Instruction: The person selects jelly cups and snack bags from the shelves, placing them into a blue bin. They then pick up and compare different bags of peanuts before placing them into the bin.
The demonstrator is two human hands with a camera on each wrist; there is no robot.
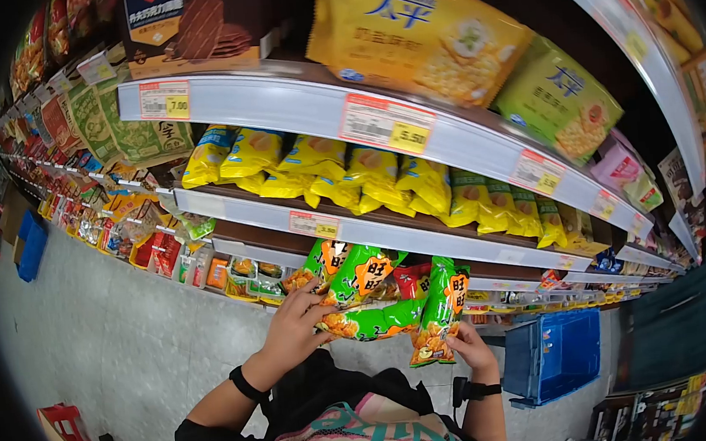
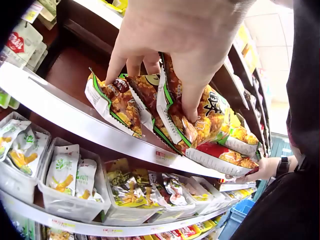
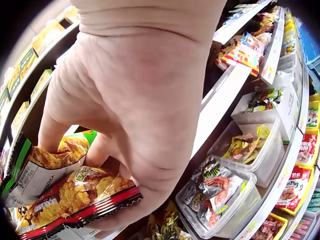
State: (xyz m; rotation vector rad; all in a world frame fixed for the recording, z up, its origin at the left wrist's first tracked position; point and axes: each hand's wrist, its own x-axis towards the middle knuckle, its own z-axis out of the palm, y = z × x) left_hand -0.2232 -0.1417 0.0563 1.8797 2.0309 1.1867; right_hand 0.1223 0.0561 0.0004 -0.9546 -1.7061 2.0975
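Observation:
Several green snack packets (image 1: 361,276) and a red packet (image 1: 412,280) are bunched together at the lower shelf in the head view. The left hand (image 1: 293,329) grips the bunch from the left; its fingers (image 2: 191,102) bend over the packets (image 2: 150,102) in the left wrist view. On the right side, the right hand (image 1: 473,352) pinches an upright green packet (image 1: 439,317). In the right wrist view, the right hand (image 3: 125,100) holds a green-edged packet (image 3: 55,162) and a red-edged packet (image 3: 82,197); some fingertips are hidden behind them.
Yellow snack bags (image 1: 374,173) line the shelf above the hands, with large biscuit packs (image 1: 421,37) higher up. Clear bins (image 2: 75,192) of small packets stand on the shelf below. A blue crate (image 1: 551,358) is on the floor at right, and a red object (image 1: 66,425) lies lower left.

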